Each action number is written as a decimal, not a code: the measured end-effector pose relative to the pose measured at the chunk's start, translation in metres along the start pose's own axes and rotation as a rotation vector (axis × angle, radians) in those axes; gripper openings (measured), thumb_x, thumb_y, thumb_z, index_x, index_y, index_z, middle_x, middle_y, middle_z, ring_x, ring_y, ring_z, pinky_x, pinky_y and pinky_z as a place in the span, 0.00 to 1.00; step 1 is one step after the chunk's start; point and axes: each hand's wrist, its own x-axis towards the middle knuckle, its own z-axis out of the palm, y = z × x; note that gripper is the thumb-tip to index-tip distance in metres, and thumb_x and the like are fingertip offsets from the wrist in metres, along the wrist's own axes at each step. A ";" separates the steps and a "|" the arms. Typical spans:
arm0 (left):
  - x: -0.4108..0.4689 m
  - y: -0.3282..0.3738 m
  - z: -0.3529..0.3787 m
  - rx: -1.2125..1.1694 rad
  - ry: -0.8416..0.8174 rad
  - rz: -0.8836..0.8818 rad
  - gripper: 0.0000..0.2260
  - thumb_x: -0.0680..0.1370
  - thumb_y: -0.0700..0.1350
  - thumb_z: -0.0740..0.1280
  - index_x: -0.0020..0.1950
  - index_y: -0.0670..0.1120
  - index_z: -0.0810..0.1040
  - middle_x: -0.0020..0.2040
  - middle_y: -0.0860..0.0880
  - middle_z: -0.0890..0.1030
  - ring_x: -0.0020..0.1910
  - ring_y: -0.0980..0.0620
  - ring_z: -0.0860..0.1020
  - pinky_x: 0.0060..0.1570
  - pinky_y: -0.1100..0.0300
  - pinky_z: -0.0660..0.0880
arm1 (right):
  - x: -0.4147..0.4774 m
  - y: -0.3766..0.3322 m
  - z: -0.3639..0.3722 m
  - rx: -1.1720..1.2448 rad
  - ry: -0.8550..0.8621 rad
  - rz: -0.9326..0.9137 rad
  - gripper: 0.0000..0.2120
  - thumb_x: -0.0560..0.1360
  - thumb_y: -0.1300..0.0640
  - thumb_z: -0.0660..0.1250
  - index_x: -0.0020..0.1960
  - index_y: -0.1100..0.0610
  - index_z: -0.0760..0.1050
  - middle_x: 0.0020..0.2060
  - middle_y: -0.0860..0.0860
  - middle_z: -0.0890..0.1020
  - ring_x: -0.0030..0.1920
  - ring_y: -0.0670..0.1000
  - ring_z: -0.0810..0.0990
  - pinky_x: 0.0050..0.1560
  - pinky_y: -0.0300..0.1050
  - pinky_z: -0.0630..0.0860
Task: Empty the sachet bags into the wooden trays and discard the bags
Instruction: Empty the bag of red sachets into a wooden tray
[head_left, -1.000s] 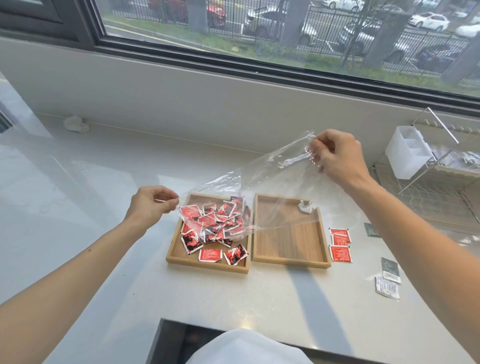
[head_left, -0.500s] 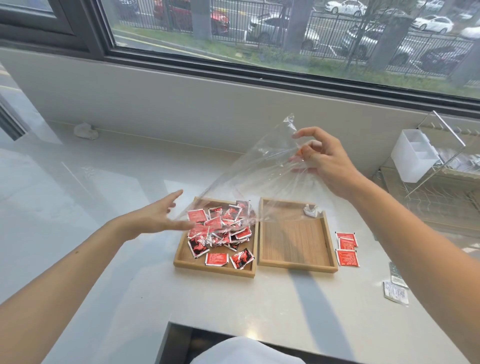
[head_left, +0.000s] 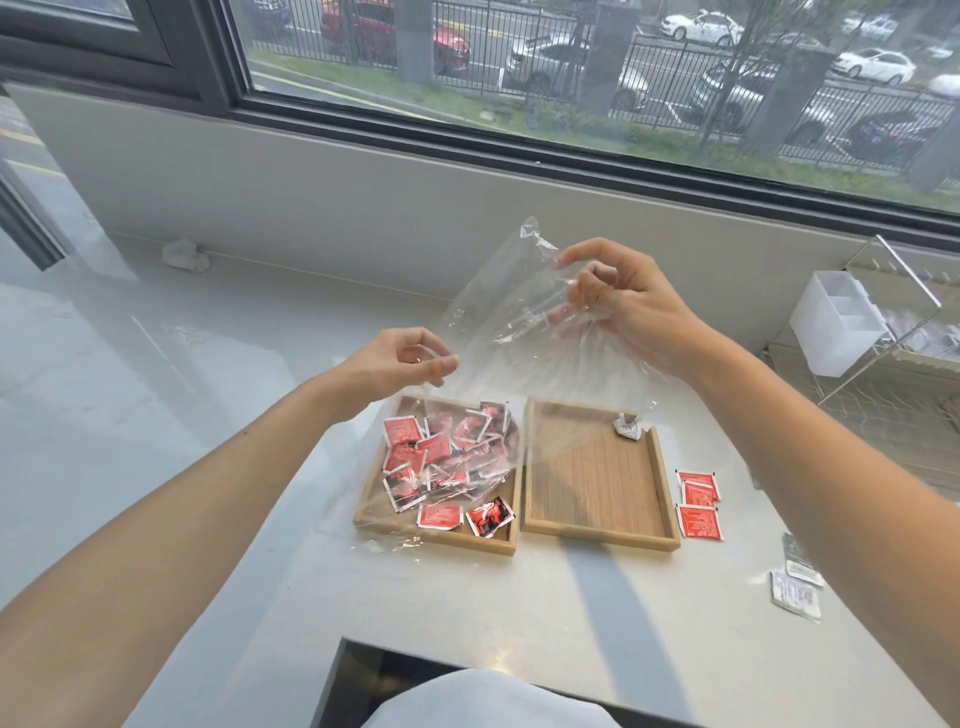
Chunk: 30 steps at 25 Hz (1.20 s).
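A clear plastic bag (head_left: 498, 306) hangs above the two wooden trays. My right hand (head_left: 628, 306) grips its upper part, fingers bunching the film. My left hand (head_left: 402, 361) pinches its left edge with thumb and forefinger. The bag's lower end drapes over the left tray (head_left: 441, 540), which holds several red sachets (head_left: 441, 462). The right tray (head_left: 597, 535) holds only one small silver crumpled sachet (head_left: 627, 428) in its far right corner.
Three red sachets (head_left: 698, 501) lie on the counter right of the right tray; grey sachets (head_left: 797, 582) lie further right. A white organiser and wire rack (head_left: 841, 332) stand at the right. A crumpled white scrap (head_left: 184, 255) sits by the wall. A dark opening (head_left: 374, 680) is near me.
The sachets have spilled from the bag into the left tray. My left hand let go, then rose and pinched the bag's edge again. My right hand is gathering the film.
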 end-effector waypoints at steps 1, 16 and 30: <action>-0.003 -0.003 -0.001 -0.039 0.030 0.004 0.26 0.59 0.67 0.77 0.45 0.49 0.79 0.40 0.48 0.84 0.43 0.51 0.82 0.60 0.49 0.74 | 0.001 0.004 0.000 -0.029 0.016 0.020 0.10 0.83 0.64 0.57 0.58 0.57 0.76 0.38 0.52 0.76 0.41 0.56 0.84 0.47 0.61 0.82; -0.034 -0.021 -0.021 -0.640 0.520 -0.073 0.09 0.78 0.46 0.69 0.40 0.47 0.73 0.33 0.53 0.83 0.31 0.59 0.80 0.43 0.65 0.81 | -0.015 0.073 0.095 0.462 0.007 0.469 0.31 0.69 0.47 0.73 0.68 0.56 0.70 0.61 0.57 0.81 0.59 0.57 0.83 0.63 0.58 0.76; -0.055 -0.045 -0.072 -0.230 0.625 -0.118 0.13 0.74 0.50 0.73 0.40 0.46 0.73 0.33 0.49 0.83 0.21 0.55 0.70 0.22 0.66 0.65 | 0.000 0.072 0.134 0.299 0.351 0.502 0.06 0.78 0.68 0.65 0.50 0.59 0.78 0.43 0.57 0.83 0.40 0.53 0.80 0.40 0.46 0.77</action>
